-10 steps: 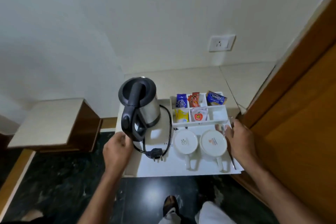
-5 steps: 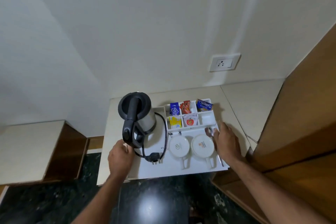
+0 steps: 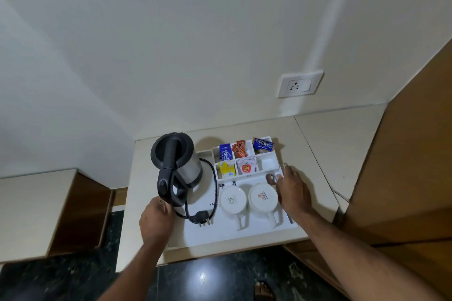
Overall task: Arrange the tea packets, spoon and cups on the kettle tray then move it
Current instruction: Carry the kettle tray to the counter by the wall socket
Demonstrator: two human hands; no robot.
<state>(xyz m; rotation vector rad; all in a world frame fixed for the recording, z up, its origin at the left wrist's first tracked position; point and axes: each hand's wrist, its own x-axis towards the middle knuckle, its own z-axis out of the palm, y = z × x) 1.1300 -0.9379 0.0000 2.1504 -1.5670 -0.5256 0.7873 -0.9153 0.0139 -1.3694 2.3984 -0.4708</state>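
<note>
A white kettle tray (image 3: 227,232) lies on a cream counter. On it stand a steel kettle (image 3: 176,166) with a black lid and handle, its cord and plug (image 3: 201,217), and two upturned white cups (image 3: 233,200) (image 3: 263,197). Tea and sugar packets (image 3: 241,157) fill the tray's small compartments at the back. A spoon (image 3: 271,177) lies along the right edge, mostly under my right hand (image 3: 293,190), which grips that edge. My left hand (image 3: 156,220) grips the tray's left edge below the kettle handle.
The counter (image 3: 315,149) runs into a corner, with a wall socket (image 3: 300,83) above it and a wooden panel (image 3: 403,166) on the right. A lower wooden side table (image 3: 36,210) stands to the left. Dark polished floor lies below.
The tray with both hands on it has come onto the counter and further from the right wooden panel. The view has tilted up toward the wall.
</note>
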